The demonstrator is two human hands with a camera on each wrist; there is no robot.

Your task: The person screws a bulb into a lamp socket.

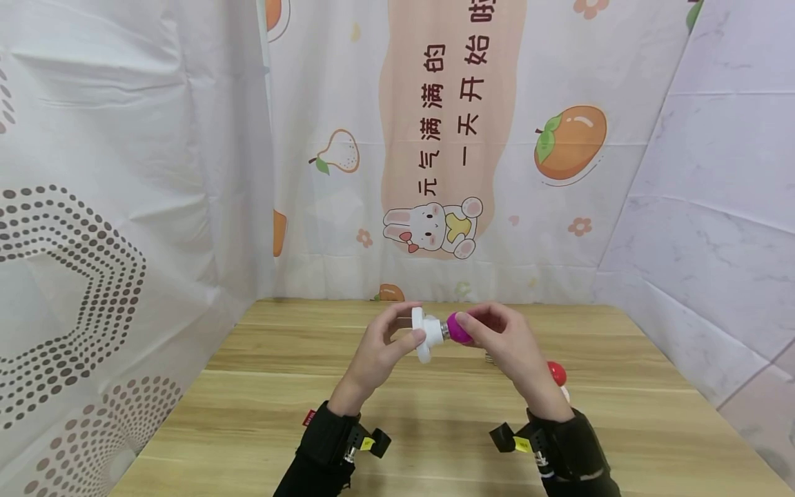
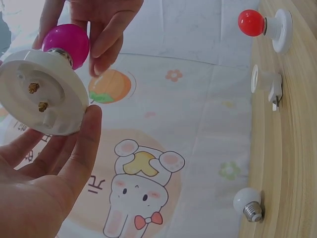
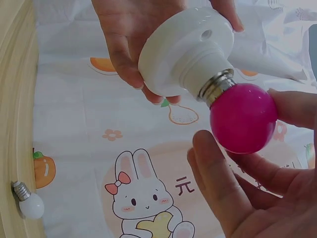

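Over the wooden table, my left hand grips a round white lamp holder by the rim of its base. Two brass screws show inside its hollow back in the left wrist view. My right hand holds a magenta light bulb by its globe, thumb against one side. The bulb's metal screw base sits partly inside the holder's socket, with some silver thread visible. In the right wrist view, the bulb and holder line up along one tilted axis.
On the table, a red bulb sits in another white holder. A smaller white socket stands beside it, and a loose white bulb lies farther along. Printed curtains enclose the table's back and sides.
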